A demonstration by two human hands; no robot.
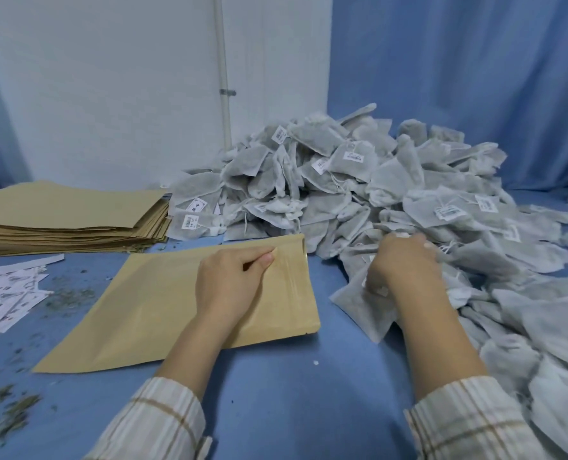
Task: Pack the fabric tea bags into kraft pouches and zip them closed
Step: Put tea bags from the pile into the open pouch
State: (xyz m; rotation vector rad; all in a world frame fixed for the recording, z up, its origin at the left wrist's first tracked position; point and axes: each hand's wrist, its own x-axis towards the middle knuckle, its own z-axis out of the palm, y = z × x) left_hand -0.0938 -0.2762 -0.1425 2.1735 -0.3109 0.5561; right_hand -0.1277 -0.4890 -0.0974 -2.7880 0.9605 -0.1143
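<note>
The work surface is a blue cloth (276, 393) that runs up into blue drapes (458, 78) behind and to the right. A white wall (110, 78) with a vertical pipe (224, 94) stands at the rear.

One kraft pouch (150, 310) lies flat at centre-left, its zip end toward the heap. The left hand (233, 283) rests on that end, thumb and forefinger pinching the top layer near the zip strip.

The right hand (405, 263) reaches into the tea bags (359, 180), which form a large grey heap at the rear and right. Its fingers are curled among the bags; the frame does not show whether they hold one.

A stack of pouches (67, 220) sits at the left rear. Paper labels (7, 293) and loose leaf crumbs (70, 297) lie at the left edge.
</note>
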